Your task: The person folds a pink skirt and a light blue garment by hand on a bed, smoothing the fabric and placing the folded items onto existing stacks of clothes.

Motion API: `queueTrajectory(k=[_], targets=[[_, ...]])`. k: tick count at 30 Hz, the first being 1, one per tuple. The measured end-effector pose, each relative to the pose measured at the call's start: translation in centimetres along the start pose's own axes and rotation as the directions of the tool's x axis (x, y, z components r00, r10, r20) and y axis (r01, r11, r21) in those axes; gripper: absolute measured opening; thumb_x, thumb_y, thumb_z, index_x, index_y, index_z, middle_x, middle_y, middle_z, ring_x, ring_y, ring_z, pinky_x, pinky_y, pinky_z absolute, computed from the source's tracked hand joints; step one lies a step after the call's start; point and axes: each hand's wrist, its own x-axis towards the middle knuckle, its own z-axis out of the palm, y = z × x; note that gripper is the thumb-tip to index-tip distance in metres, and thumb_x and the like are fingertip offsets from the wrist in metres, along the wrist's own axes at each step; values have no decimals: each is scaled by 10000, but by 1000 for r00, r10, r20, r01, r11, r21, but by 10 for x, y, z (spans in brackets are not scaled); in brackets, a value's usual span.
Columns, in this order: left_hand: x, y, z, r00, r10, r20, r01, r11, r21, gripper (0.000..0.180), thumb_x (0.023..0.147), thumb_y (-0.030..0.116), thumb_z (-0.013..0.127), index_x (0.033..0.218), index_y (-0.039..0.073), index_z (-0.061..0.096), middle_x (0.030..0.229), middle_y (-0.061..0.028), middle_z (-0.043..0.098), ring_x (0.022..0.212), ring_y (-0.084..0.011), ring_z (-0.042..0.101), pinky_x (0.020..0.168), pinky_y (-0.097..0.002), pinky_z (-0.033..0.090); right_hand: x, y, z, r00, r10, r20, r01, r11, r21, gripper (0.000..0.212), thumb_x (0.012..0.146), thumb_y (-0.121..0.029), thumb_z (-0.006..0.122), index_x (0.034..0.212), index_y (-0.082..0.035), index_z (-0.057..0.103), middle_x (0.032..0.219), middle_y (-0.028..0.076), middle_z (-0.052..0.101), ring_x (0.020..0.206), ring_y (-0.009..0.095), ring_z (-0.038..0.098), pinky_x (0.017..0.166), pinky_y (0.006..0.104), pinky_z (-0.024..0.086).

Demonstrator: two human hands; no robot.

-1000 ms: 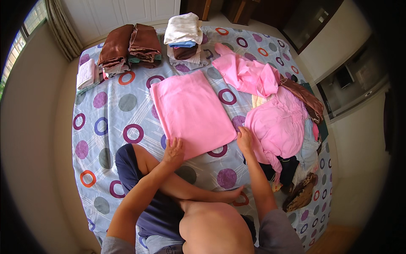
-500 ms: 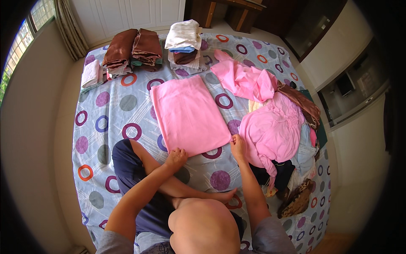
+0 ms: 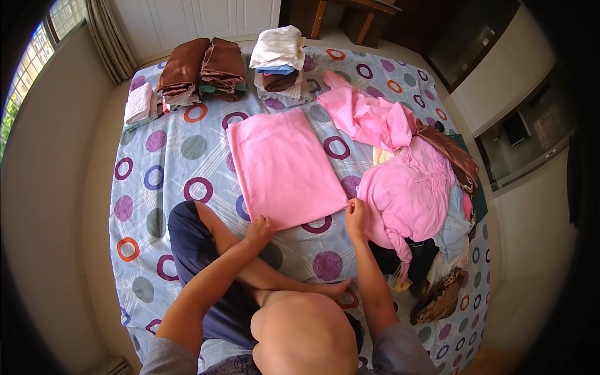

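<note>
Cloth (image 3: 284, 165) of plain pink colour, folded into a flat rectangle, lies on the patterned bedsheet (image 3: 181, 128) before the person, with its near edge running between the two hands. The left hand (image 3: 259, 231) is at the near left corner, its fingers drawn together and bent over the edge; whether they pinch the fabric or only rest upon it, I cannot tell. The right hand (image 3: 357, 219) is at the near right corner, and its thumb and fingers seem to close on the tip of this corner in a small pinch. Just beside this hand lies a crumpled pink garment (image 3: 406, 194); whether the two touch is not clear. Beyond the far edge of the folded piece stand the brown stack (image 3: 181, 67) and the white-topped stack (image 3: 277, 47), both apart from it. In my judgement, the fabric is soft and light, quite limp, and not fragile; its surface looks matt, so it should not slip much from the fingers. Because the layers seem loose, a grip on only the top one could pull the fold out of line. It is better to take both near corners through all layers, or to slide flat fingers underneath and support the middle, which would otherwise sag.
</note>
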Motion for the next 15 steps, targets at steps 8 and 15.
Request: queueTrajectory(k=[8,15], targets=[[-8,0,29,975,33,218,-8,993,-114,532,706,306,517,1160,40,438,1204,-161,392,958,-331,471,743,-449,427,13,4,4,983,166,75,-159,983,-88,86,692,-87,538,760,-46,570,738,126,583,735,296,549,650,387,417],[14,24,24,960,-145,240,118,985,127,321,766,176,423,1056,61,498,874,-163,519,758,-355,540,574,-405,470,36,-3,15,880,364,305,-295,922,-251,261,638,-275,591,738,-33,595,737,162,604,727,314,576,650,379,437]])
